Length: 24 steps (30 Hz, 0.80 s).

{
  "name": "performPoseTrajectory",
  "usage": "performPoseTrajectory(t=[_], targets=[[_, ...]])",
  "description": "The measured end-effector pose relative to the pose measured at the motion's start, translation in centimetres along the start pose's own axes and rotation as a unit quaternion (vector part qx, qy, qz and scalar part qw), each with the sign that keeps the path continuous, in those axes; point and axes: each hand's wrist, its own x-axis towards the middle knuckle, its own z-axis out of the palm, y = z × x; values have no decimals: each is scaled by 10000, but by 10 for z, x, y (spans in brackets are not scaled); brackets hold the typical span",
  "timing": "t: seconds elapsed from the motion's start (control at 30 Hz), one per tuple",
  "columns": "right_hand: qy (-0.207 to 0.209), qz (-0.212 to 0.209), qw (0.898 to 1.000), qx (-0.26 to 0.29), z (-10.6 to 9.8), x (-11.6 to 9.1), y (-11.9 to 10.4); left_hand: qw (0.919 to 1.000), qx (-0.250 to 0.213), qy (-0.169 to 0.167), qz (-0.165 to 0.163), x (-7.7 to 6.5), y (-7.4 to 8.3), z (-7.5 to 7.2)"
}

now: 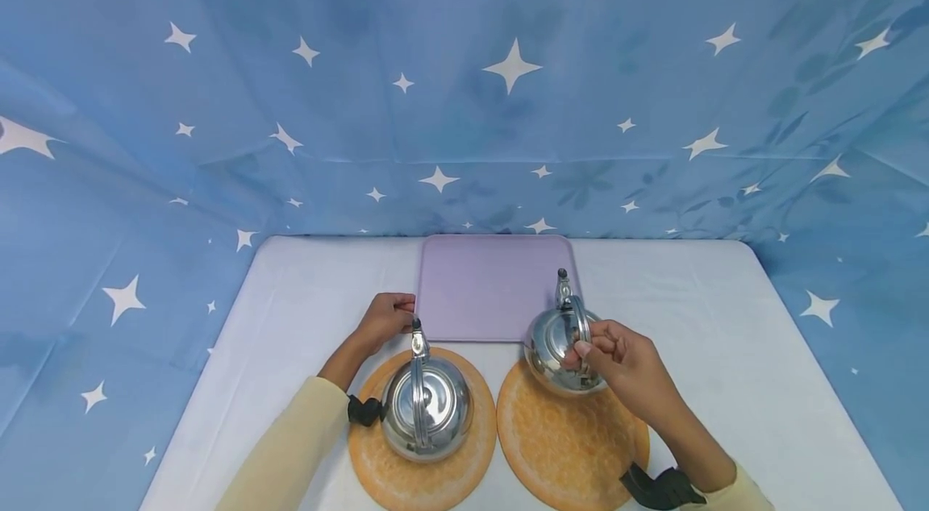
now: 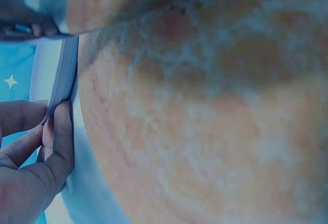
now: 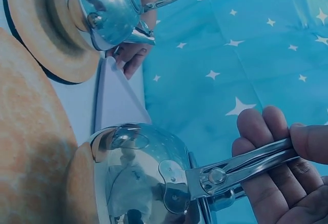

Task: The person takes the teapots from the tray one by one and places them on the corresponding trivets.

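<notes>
My left hand (image 1: 383, 322) pinches the left edge of a lilac tray (image 1: 479, 285); in the left wrist view the thumb lies on the tray's rim (image 2: 65, 75) with fingers beneath. My right hand (image 1: 630, 362) grips the handle (image 3: 246, 165) of a shiny steel kettle (image 1: 546, 350). This kettle overlaps the tray's near right corner and the right round mat (image 1: 566, 446); it appears lifted off the mat, its spout pointing away. A second steel kettle (image 1: 448, 410) stands on the left round mat (image 1: 406, 487), near my left wrist, handle upright.
Both orange-patterned mats lie side by side on a white-covered table (image 1: 697, 293), in front of the tray. A blue curtain (image 1: 464, 116) with white stars surrounds the table's back and sides.
</notes>
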Motion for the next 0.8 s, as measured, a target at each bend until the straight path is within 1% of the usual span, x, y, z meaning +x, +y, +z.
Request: performPoseTrajectory(t=[0.1, 0.33, 0.6, 0.8], targets=[[-8, -27, 10000, -16, 0, -7, 2, 10000, 36, 8, 19, 0, 1, 0], [-21, 94, 9999, -33, 3, -20, 4, 9999, 111, 21, 12, 1, -1, 1], [18, 53, 10000, 78, 4, -27, 4, 9999, 161, 52, 7, 1, -1, 1], [-11, 118, 9996, 239, 5, -31, 5, 9999, 148, 40, 13, 1, 0, 2]])
